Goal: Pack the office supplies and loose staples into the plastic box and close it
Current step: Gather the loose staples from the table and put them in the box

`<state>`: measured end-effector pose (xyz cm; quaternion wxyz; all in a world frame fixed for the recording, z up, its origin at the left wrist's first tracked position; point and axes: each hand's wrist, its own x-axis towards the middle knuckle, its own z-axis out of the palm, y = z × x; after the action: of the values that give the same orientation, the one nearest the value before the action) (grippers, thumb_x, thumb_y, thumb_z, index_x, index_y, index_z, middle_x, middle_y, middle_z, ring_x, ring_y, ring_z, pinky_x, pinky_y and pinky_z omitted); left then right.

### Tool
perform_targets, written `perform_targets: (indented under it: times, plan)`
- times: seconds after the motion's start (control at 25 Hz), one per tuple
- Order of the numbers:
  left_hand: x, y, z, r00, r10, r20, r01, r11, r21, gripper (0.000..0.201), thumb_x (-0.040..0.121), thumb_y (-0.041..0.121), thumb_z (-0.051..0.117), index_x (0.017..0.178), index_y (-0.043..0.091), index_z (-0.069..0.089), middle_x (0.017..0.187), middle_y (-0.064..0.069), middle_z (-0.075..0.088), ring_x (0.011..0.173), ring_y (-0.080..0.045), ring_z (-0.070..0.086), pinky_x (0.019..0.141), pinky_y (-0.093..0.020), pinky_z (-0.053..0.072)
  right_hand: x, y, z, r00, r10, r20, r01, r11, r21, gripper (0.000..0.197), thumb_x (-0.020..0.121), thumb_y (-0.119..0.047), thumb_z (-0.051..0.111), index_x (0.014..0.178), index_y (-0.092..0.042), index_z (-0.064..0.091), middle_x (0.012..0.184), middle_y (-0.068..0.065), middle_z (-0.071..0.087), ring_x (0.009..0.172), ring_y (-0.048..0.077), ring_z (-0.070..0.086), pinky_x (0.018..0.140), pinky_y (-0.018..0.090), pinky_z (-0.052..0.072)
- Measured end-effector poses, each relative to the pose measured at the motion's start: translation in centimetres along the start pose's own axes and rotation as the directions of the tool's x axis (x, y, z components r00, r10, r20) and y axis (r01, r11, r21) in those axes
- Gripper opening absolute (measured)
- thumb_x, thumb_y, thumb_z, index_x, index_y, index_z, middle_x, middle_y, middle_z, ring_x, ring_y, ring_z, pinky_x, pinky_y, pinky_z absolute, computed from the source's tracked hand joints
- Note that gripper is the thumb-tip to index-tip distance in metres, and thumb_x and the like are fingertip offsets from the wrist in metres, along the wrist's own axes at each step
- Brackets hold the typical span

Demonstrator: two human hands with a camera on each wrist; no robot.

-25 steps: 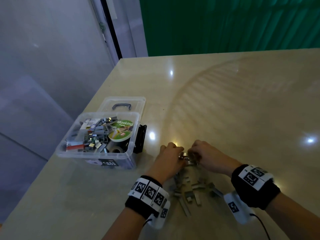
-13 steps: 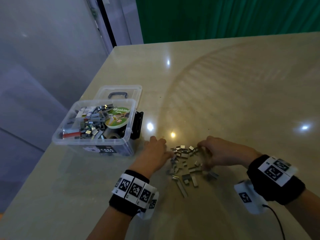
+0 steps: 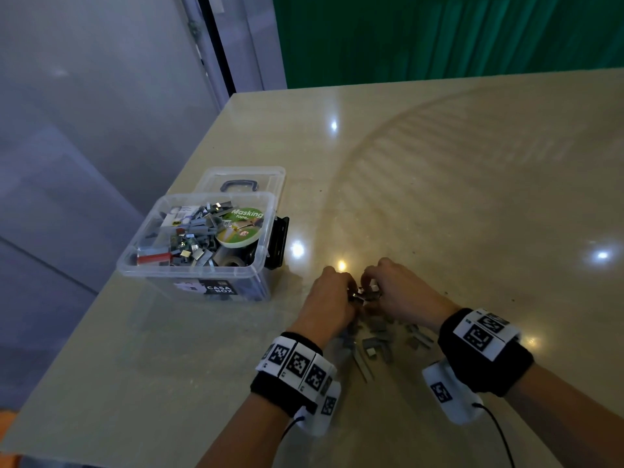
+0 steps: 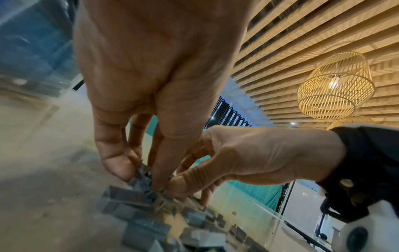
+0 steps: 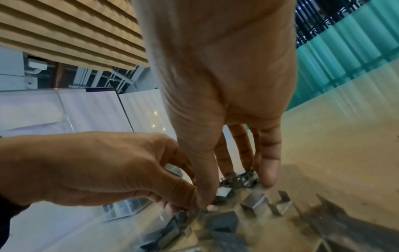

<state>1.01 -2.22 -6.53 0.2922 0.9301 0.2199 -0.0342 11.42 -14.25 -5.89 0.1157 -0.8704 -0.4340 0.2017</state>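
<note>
A clear plastic box (image 3: 162, 268) stands open at the table's left, its lid (image 3: 266, 179) folded back behind it. Inside lie a masking tape roll (image 3: 241, 226), several grey staple strips and a red-handled tool (image 3: 152, 259). Loose staples (image 3: 374, 342) are scattered on the table in front of me. My left hand (image 3: 349, 295) and right hand (image 3: 369, 292) meet fingertip to fingertip above the far end of the pile. Their curled fingers pinch a small clump of staples (image 4: 142, 179) between them. The right wrist view shows my right hand (image 5: 235, 185) on the same staples (image 5: 241, 180).
The table (image 3: 472, 197) is glossy beige, with its left edge just beyond the box. A black latch (image 3: 280, 244) sticks out from the box's right side. A green curtain (image 3: 439, 35) hangs behind the far edge.
Half a second ago my hands were apart on either side of the staple pile. They have come together and now squeeze a clump of staples between their fingertips.
</note>
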Motion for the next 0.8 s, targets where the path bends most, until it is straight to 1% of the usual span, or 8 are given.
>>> perform_targets:
  times: [0.04, 0.12, 0.28, 0.36, 0.4, 0.56, 0.64, 0.8]
  plan:
    - [0.1, -0.1, 0.1, 1.000, 0.006, -0.006, -0.006, 1.000, -0.004, 0.026, 0.087, 0.016, 0.073, 0.113, 0.015, 0.068, 0.116, -0.007, 0.050, 0.100, -0.024, 0.061, 0.086, -0.030, 0.054, 0.0, 0.0, -0.2, 1.000, 0.005, -0.003, -0.005, 1.000, 0.018, 0.021, 0.085, -0.032, 0.075, 0.100, -0.027, 0.061, 0.102, -0.002, 0.045, 0.090, 0.019, 0.051, 0.071, 0.027, 0.041]
    - [0.3, -0.3, 0.3, 1.000, 0.015, -0.015, -0.016, 1.000, -0.007, 0.022, 0.087, 0.012, 0.071, 0.109, 0.015, 0.069, 0.114, -0.008, 0.051, 0.098, -0.024, 0.062, 0.083, -0.029, 0.054, 0.1, 0.2, -0.3, 1.000, 0.014, -0.010, -0.013, 0.998, 0.054, 0.019, 0.085, -0.027, 0.076, 0.090, -0.028, 0.058, 0.101, -0.001, 0.049, 0.088, 0.018, 0.054, 0.068, 0.026, 0.042]
    - [0.4, -0.5, 0.5, 0.999, 0.039, -0.038, -0.040, 0.999, -0.019, 0.016, 0.088, 0.012, 0.069, 0.104, 0.016, 0.070, 0.110, -0.006, 0.054, 0.096, -0.022, 0.062, 0.082, -0.028, 0.054, 0.3, 0.5, -0.3, 0.999, 0.007, -0.036, -0.005, 0.998, 0.058, 0.013, 0.087, -0.014, 0.071, 0.090, -0.022, 0.061, 0.097, -0.001, 0.054, 0.083, 0.016, 0.054, 0.062, 0.023, 0.042]
    - [0.4, -0.5, 0.6, 0.998, 0.043, -0.051, -0.044, 0.999, -0.016, 0.014, 0.088, 0.013, 0.068, 0.101, 0.015, 0.070, 0.109, -0.005, 0.055, 0.094, -0.021, 0.061, 0.079, -0.026, 0.052, 0.4, 0.5, -0.3, 0.999, 0.001, -0.052, 0.002, 0.998, 0.057, 0.016, 0.086, -0.008, 0.068, 0.083, -0.021, 0.059, 0.090, -0.001, 0.056, 0.080, 0.017, 0.055, 0.057, 0.022, 0.038]
    - [0.4, -0.5, 0.6, 0.998, 0.042, -0.053, -0.043, 0.999, -0.011, 0.013, 0.088, 0.013, 0.068, 0.101, 0.015, 0.071, 0.108, -0.005, 0.055, 0.094, -0.020, 0.060, 0.078, -0.024, 0.051, 0.5, 0.6, -0.2, 0.998, 0.001, -0.059, 0.003, 0.998, 0.060, 0.016, 0.085, -0.005, 0.067, 0.081, -0.019, 0.059, 0.089, 0.001, 0.059, 0.079, 0.019, 0.057, 0.057, 0.023, 0.040]
    - [0.4, -0.3, 0.2, 0.997, 0.044, -0.070, -0.044, 0.999, -0.005, 0.012, 0.089, 0.012, 0.068, 0.099, 0.013, 0.074, 0.106, -0.004, 0.058, 0.094, -0.016, 0.059, 0.079, -0.022, 0.050, 0.7, 1.2, -0.1, 0.997, -0.001, -0.081, 0.007, 0.998, 0.070, 0.011, 0.085, -0.003, 0.066, 0.082, -0.013, 0.068, 0.091, 0.005, 0.064, 0.078, 0.018, 0.061, 0.063, 0.028, 0.052]
    - [0.2, -0.1, -0.4, 0.995, 0.050, -0.083, -0.051, 0.999, -0.007, 0.012, 0.091, 0.011, 0.066, 0.100, 0.012, 0.074, 0.106, -0.003, 0.059, 0.090, -0.013, 0.057, 0.076, -0.019, 0.046, 0.8, 1.5, -0.3, 0.996, -0.003, -0.084, 0.011, 0.996, 0.088, 0.009, 0.084, -0.003, 0.069, 0.085, -0.012, 0.071, 0.092, 0.005, 0.065, 0.079, 0.016, 0.063, 0.069, 0.034, 0.058]
    - [-0.4, 0.7, -2.4, 0.989, 0.094, -0.117, -0.098, 0.995, -0.025, 0.013, 0.092, 0.011, 0.065, 0.102, 0.012, 0.074, 0.105, -0.003, 0.062, 0.089, -0.012, 0.060, 0.072, -0.014, 0.041, 0.6, 1.4, -1.9, 0.997, 0.005, -0.073, 0.007, 0.986, 0.165, 0.008, 0.080, -0.009, 0.079, 0.084, -0.014, 0.074, 0.087, -0.002, 0.067, 0.077, 0.010, 0.065, 0.071, 0.033, 0.060]
